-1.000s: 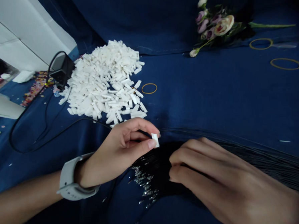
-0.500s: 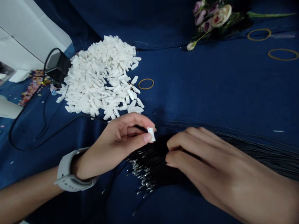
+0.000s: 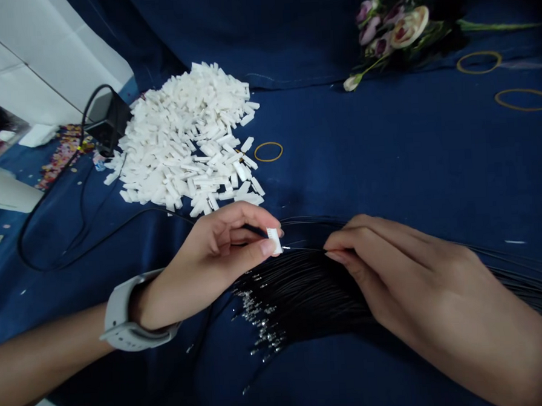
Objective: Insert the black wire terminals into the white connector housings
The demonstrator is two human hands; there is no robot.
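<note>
Between the thumb and fingers of my left hand [image 3: 230,244] is a small white connector housing [image 3: 273,241], with a row of slots on its face. My right hand [image 3: 387,263] pinches a thin black wire [image 3: 306,249]. The wire's silvery crimped tip [image 3: 287,248] points left and is right beside the housing's lower right edge; whether it enters a slot I cannot tell. Below both hands lies a bundle of black wires [image 3: 316,297], their metal terminals [image 3: 261,324] fanned out at the left end. My right hand hides part of the bundle.
A big heap of white connector housings [image 3: 181,135] lies behind my left hand. Near it are a black power adapter [image 3: 107,120] with its cable and a rubber band [image 3: 268,151]. Artificial flowers [image 3: 398,33] and two more rubber bands lie at the back right, on dark blue cloth [image 3: 363,149].
My right hand has risen from the bundle and moved right, now with a single wire in its pinch, its tip at the housing. My left hand stays nearly still. The view has shifted slightly.
</note>
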